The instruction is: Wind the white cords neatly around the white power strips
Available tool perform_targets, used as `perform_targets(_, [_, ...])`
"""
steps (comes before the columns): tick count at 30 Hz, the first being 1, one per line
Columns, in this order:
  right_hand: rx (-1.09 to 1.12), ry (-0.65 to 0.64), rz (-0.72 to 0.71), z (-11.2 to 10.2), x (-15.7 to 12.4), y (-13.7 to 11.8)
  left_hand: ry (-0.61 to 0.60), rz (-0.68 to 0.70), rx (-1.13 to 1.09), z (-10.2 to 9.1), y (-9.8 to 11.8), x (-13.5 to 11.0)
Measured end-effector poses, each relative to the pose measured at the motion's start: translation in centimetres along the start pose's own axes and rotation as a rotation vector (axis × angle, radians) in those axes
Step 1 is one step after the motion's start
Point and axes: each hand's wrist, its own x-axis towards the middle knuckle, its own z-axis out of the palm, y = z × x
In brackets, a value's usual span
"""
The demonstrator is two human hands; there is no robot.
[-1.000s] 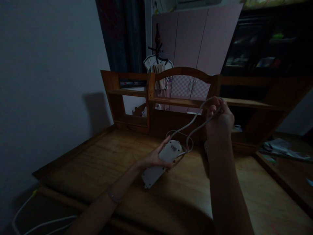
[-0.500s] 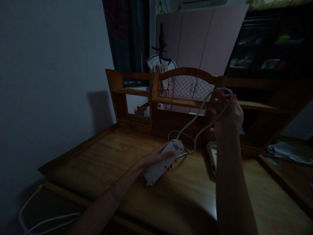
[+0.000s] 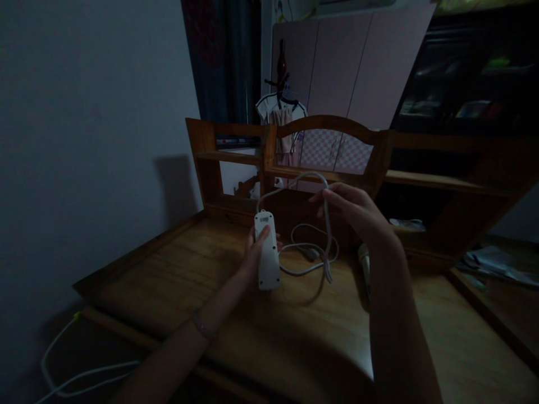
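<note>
My left hand (image 3: 255,247) is closed around a white power strip (image 3: 268,264), its thumb across the back face where a label and screws show. The strip stands nearly upright above the wooden desk. From its top end a white cord (image 3: 311,174) arches over to my right hand (image 3: 347,205), which pinches it between thumb and fingers. Below that hand the cord hangs down in a bend, and more of it lies in loose loops on the desk behind the strip, near what looks like a plug (image 3: 311,254).
The wooden desk (image 3: 202,269) has a shelf unit (image 3: 269,151) along its back. A white object (image 3: 364,261) lies partly hidden behind my right forearm. Another white cable (image 3: 84,373) hangs at lower left. Papers (image 3: 497,264) lie at far right, and a wall (image 3: 92,140) rises on the left.
The power strip has moved left and turned from slanted to nearly upright in my left hand. My right hand has come down and left, and the cord's loop has dropped and widened.
</note>
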Motion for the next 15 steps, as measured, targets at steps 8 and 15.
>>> perform_targets(8, [-0.440, -0.003, 0.252, 1.0, 1.8, 7.4, 0.189, 0.285, 0.068, 0.1, 0.5, 0.3])
perform_targets(15, [-0.860, 0.125, -0.070, 3.4, 1.6, 5.5, 0.155, 0.389, 0.274, 1.2, 1.0, -1.4])
